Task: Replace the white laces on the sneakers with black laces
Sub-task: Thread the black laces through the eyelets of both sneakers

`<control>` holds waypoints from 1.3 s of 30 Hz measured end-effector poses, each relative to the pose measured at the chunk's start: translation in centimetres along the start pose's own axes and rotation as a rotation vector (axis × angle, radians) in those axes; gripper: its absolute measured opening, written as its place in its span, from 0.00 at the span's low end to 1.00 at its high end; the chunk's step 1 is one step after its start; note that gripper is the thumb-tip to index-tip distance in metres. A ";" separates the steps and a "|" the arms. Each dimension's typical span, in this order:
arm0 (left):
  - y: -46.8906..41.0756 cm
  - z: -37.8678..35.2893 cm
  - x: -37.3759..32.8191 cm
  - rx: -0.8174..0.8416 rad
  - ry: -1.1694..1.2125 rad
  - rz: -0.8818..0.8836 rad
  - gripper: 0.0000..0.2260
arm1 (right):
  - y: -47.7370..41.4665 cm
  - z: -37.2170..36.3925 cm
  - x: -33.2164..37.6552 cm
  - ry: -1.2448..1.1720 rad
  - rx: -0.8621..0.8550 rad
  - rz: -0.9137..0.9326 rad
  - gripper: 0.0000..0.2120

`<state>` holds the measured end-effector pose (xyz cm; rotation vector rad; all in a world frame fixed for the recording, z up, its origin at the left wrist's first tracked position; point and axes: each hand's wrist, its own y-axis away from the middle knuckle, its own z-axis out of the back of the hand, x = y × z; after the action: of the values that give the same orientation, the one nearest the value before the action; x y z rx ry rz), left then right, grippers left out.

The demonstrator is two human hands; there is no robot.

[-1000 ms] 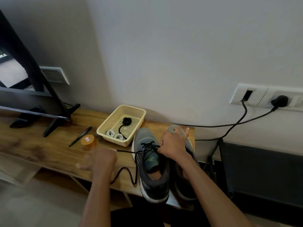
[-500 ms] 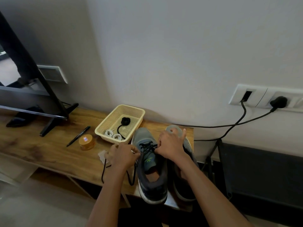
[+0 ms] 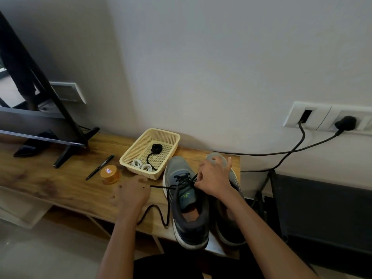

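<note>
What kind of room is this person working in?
Probably a room at home, perhaps a living room: a television stands on a wooden console table, with wall sockets behind and a small plastic basket.

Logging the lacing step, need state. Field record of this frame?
left hand: holds black lace taut, out to the left
right hand: pinches that lace at the eyelets
left sneaker: partly laced black
right sneaker: beside it, laces hidden by hand
basket: coiled white laces, spare black lace
table: pen, orange jar beside basket
</note>
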<state>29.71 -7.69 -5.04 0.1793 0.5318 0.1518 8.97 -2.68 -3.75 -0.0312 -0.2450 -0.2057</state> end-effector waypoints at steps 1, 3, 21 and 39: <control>0.2 -0.2 -0.5 -0.001 0.027 -0.085 0.09 | 0.0 0.0 0.1 -0.001 0.004 -0.001 0.06; 0.7 -0.6 -1.6 0.024 0.020 -0.241 0.09 | 0.0 0.1 0.3 0.007 0.019 0.002 0.07; 0.2 0.7 1.0 0.259 -0.285 -0.177 0.17 | 0.5 0.6 0.2 0.000 -0.003 -0.030 0.14; 1.2 -2.4 -2.3 0.137 -0.160 -0.236 0.14 | 0.4 0.6 0.8 -0.006 0.065 -0.030 0.11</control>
<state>26.38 -6.68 -5.68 0.2584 0.4000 -0.1288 9.65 -2.42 -3.00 0.0366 -0.2582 -0.2276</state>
